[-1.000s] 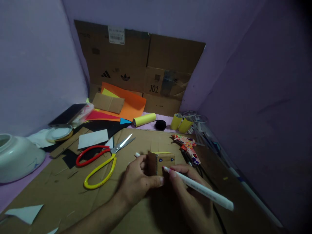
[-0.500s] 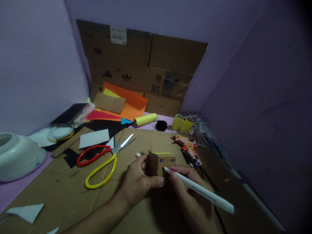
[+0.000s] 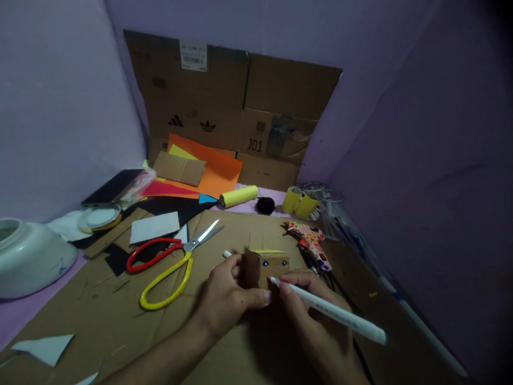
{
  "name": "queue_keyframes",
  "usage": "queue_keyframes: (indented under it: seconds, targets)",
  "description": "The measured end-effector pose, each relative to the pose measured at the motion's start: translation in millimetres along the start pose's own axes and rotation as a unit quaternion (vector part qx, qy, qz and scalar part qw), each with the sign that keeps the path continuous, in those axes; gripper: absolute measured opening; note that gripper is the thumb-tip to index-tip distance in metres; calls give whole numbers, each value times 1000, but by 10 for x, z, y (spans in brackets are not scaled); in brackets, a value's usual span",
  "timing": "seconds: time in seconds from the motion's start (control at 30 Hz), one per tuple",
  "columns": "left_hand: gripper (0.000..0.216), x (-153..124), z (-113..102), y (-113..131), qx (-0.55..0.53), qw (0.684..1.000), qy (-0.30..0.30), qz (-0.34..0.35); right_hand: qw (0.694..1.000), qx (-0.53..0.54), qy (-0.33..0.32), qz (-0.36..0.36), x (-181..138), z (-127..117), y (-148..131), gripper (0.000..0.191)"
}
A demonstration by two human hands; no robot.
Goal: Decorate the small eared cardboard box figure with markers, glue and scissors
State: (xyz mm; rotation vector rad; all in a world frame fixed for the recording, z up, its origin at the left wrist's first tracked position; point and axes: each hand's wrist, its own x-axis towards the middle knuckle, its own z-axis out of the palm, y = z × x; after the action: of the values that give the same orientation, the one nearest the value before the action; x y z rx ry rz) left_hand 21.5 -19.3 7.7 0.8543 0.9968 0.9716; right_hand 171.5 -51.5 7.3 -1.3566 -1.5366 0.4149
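A small cardboard box point(image 3: 276, 271) with two blue-and-white eye dots on its front face is in my left hand point(image 3: 234, 291). The fingers are behind its brown left side and the thumb lies along the lower front. My right hand point(image 3: 308, 315) grips a white marker pen point(image 3: 336, 312), its pinkish tip at the front face below the left eye dot. Beside my left index finger pokes out a white cap-like end point(image 3: 227, 254); the rest of it is hidden. Left of my hands lie scissors point(image 3: 186, 256) with one red and one yellow handle, blades apart.
Cardboard point(image 3: 172, 331) covers the work surface. A flower-patterned glue gun point(image 3: 308, 240) with a dark cord lies right. Behind are yellow rolls point(image 3: 239, 197), a black yarn ball point(image 3: 265, 205) and orange paper point(image 3: 220, 171). A white pot point(image 3: 36, 259), phone point(image 3: 114, 187) and paper scraps point(image 3: 46, 348) are left.
The marker's rear end has risen slightly, and its tip stays at nearly the same spot on the box front. My left hand and the box have hardly moved.
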Motion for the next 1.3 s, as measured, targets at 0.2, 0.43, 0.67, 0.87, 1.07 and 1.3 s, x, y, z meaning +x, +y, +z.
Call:
queue_keyframes:
  seconds: [0.2,0.43,0.67,0.87,1.07,1.3]
  targets:
    - [56,-16,-12,-1,7,1000,0,-3,1000,-2,14,26,-3,26,5,18]
    - [53,-4,-25,-18,16,1000,-8,2,998,14,27,47,-9,37,9,18]
    - [53,-14,-25,-10,13,1000,-11,4,999,10,30,25,15,27,-10,16]
    - [56,-16,-19,-9,10,1000,-2,0,1000,2,3,13,1,11,-2,16]
    - [52,-17,-20,-3,16,1000,1,3,1000,-19,-12,-6,3,-1,30,16]
    - [55,8,-36,-12,-6,1000,-4,-10,1000,17,7,-1,-15,-26,76,11]
